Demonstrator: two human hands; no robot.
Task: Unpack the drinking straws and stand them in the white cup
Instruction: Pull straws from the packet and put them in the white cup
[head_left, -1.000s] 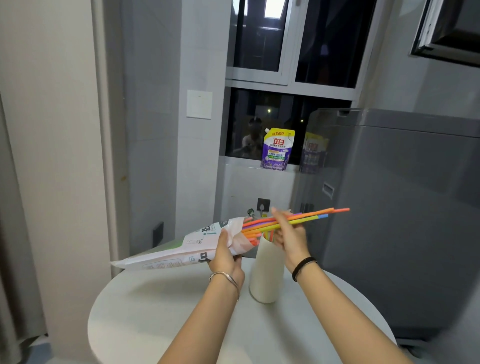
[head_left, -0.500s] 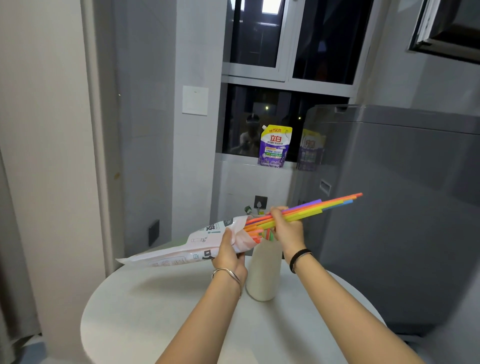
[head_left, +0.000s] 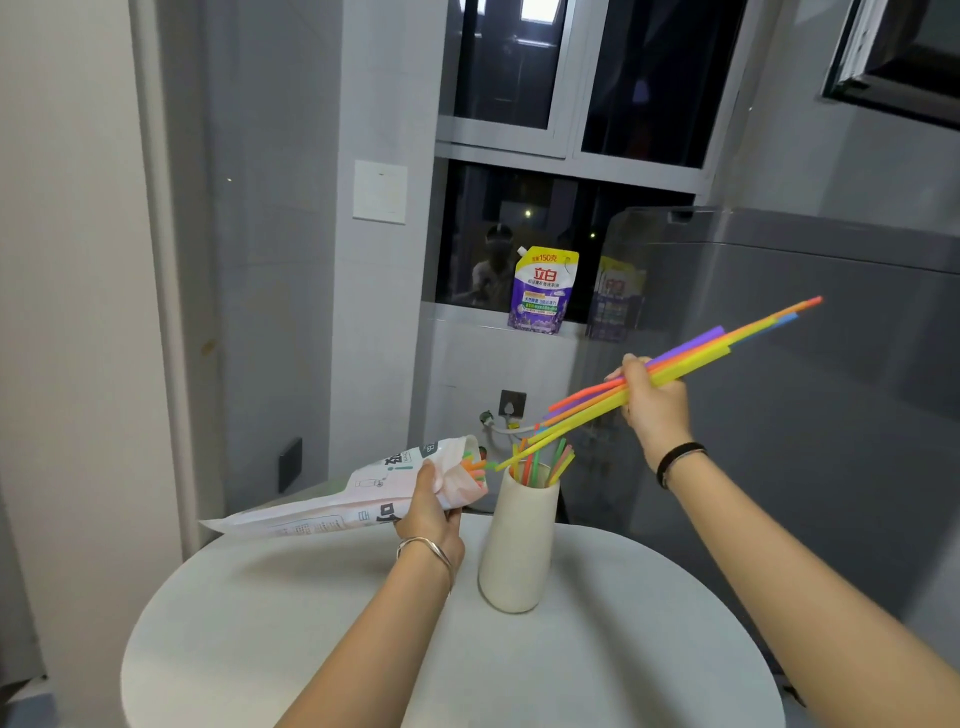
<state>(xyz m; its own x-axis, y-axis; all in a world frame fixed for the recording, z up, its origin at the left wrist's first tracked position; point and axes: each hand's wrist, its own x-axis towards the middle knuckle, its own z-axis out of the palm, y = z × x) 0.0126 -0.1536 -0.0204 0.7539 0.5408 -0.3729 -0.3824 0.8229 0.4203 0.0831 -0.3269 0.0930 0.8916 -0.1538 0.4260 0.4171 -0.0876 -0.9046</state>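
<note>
Below-left of my R hand (head_left: 652, 400), fingers clenched on a straw bundle (head_left: 696, 356), white cup (head_left: 517, 545) stands on tabletop (head_left: 311, 623) w/ more straws (head_left: 535, 462) inside; L hand (head_left: 431, 512) grips the packet (head_left: 332, 506).

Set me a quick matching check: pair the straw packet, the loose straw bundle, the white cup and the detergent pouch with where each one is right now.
Things
1. straw packet
2. loose straw bundle
3. white cup
4. detergent pouch

Places
A. on the window sill
B. gripped in the right hand
C. standing on the round table
D. held in the left hand

Pairs: 1-D, 2-B, 3-C, 4-A
</note>
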